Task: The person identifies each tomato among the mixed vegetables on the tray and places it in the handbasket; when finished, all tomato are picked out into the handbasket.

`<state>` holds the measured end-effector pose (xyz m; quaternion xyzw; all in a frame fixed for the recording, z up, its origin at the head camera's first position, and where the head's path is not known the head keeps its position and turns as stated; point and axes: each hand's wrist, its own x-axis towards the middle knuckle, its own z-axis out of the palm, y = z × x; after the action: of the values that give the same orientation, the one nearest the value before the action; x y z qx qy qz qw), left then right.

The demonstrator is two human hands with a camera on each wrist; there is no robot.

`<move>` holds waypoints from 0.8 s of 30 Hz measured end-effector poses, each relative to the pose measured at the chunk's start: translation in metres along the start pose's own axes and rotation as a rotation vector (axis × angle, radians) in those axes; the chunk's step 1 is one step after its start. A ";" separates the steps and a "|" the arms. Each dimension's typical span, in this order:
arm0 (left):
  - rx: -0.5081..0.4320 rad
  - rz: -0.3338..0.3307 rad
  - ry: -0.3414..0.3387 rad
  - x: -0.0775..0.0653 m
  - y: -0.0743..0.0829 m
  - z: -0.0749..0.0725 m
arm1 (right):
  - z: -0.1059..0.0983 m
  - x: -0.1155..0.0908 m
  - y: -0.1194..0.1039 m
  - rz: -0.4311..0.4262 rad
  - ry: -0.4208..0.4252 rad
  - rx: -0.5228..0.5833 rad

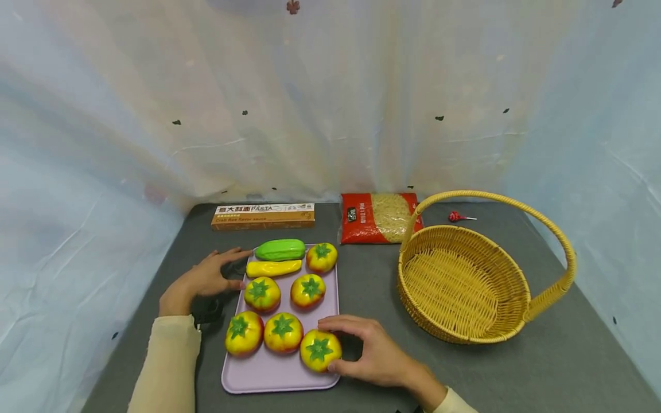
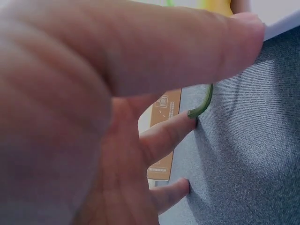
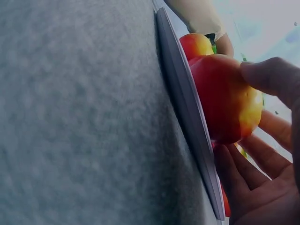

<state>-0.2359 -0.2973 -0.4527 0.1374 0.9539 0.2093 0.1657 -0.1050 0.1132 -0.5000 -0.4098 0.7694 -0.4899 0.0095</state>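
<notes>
A lilac tray (image 1: 279, 376) carries several yellow-and-red tomatoes, one tomato (image 1: 310, 291) near its middle. Across its far end lie a green squash-like vegetable (image 1: 280, 250) and a long yellow vegetable (image 1: 273, 268). With thumb and fingers curved around it, my right hand (image 1: 374, 353) holds the front right tomato (image 3: 222, 98), which sits at the tray's edge. My left hand (image 1: 206, 278) is at the tray's left side, fingers spread, thumb against the rim. In the left wrist view a curved green stem (image 2: 205, 104) shows beside one finger.
On the right stands a yellow wicker basket (image 1: 405, 287) with a tall handle. Behind the tray lie a pasta box (image 1: 263, 217) and a red bag of pasta (image 1: 379, 218). A red lollipop (image 1: 454, 216) lies behind the basket. Pale curtains surround the grey table (image 1: 372, 287).
</notes>
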 end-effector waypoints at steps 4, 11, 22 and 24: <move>-0.005 -0.003 0.007 0.001 0.000 0.000 | 0.001 0.000 -0.002 0.017 -0.034 -0.020; -0.012 -0.024 0.001 0.001 -0.001 0.001 | 0.001 -0.002 -0.005 0.049 -0.063 0.010; -0.017 -0.016 0.002 0.001 -0.002 0.001 | -0.031 -0.007 -0.021 0.073 0.023 0.041; -0.019 -0.016 0.002 0.001 -0.003 0.001 | -0.044 -0.010 -0.029 0.129 0.046 0.073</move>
<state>-0.2370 -0.2990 -0.4546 0.1281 0.9530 0.2174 0.1675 -0.0986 0.1471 -0.4589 -0.3474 0.7758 -0.5253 0.0383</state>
